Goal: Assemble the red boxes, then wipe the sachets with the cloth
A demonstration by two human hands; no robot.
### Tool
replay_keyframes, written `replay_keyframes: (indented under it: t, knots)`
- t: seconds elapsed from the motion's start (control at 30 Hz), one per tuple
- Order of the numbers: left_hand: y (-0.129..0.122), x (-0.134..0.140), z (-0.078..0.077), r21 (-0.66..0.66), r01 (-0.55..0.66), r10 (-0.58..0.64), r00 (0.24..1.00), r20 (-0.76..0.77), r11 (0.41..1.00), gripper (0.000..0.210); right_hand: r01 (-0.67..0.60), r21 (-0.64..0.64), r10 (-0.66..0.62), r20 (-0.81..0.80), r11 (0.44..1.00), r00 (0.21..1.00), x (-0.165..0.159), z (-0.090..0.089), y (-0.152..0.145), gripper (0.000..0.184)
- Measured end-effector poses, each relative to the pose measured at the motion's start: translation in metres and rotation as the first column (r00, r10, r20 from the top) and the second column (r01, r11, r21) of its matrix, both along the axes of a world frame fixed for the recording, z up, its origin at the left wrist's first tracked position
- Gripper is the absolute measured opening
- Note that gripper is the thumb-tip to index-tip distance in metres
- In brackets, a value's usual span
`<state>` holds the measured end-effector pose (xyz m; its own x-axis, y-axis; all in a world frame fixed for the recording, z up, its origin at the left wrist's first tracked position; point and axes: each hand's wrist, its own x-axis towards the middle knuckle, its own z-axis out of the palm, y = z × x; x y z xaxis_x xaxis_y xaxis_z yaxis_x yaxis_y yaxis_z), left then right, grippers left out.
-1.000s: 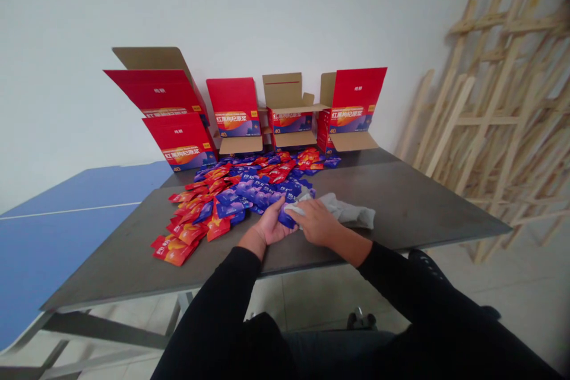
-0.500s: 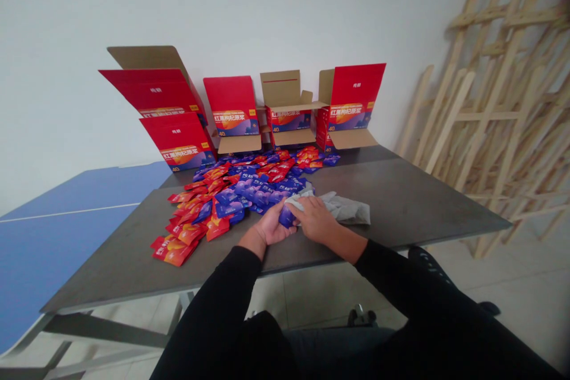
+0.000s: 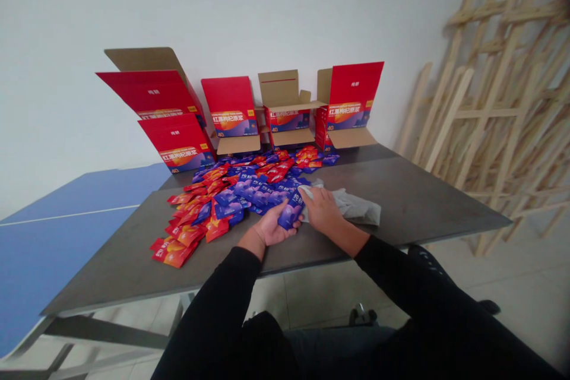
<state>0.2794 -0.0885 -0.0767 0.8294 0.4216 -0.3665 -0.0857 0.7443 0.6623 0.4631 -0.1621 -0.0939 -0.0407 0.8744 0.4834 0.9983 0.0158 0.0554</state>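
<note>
My left hand (image 3: pixel 272 228) is closed around a purple pouch (image 3: pixel 291 211), its printed front turned up. Just to the right, my right hand (image 3: pixel 324 212) grips a light grey cloth (image 3: pixel 358 208) whose loose end trails over the table; the folded cloth edge is beside the pouch's right side. Behind my left hand lie overlapping purple pouches (image 3: pixel 256 191), and further left a spread of red pouches (image 3: pixel 178 243). Some red and purple ones are mixed at the back of the pile.
Open red cartons stand along the wall: a large one (image 3: pixel 178 145) at left, two in the middle (image 3: pixel 230 113) and one at right (image 3: pixel 350 101). The dark grey table (image 3: pixel 414 202) adjoins a blue table (image 3: pixel 66 237). Wooden easels (image 3: pixel 485 107) lean at right.
My right hand, with the cloth, has moved right, off the pouch's face, uncovering its printed front. My left hand keeps hold of the pouch in nearly the same place.
</note>
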Motion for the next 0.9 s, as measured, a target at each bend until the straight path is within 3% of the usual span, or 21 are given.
replay_keyframes:
  t: [0.23,0.47,0.67,0.77,0.9]
  knots:
    - [0.003,-0.001,-0.004,-0.008,0.029,-0.029,0.999,0.036,1.000,0.051,0.078,-0.019,-0.078,-0.001,0.997,0.997,0.011,-0.003,0.004,0.057]
    - [0.004,-0.001,-0.001,-0.057,-0.054,0.059,0.994,0.090,0.997,0.033,0.153,-0.022,-0.154,-0.035,0.988,0.987,0.025,0.000,0.002,0.060]
    - [0.006,-0.001,0.005,-0.146,-0.209,0.233,0.957,0.172,0.967,0.022,0.157,-0.021,-0.158,-0.035,0.987,0.987,0.031,-0.003,0.000,0.057]
    - [0.009,0.001,0.005,-0.135,-0.375,0.391,0.912,0.123,0.917,0.005,0.156,-0.027,-0.157,-0.046,0.987,0.986,0.033,-0.006,0.000,0.057]
    - [0.011,0.004,0.001,-0.074,-0.456,0.461,0.883,0.086,0.887,0.011,0.131,0.016,-0.129,-0.068,0.991,0.989,0.034,-0.008,0.001,0.056]
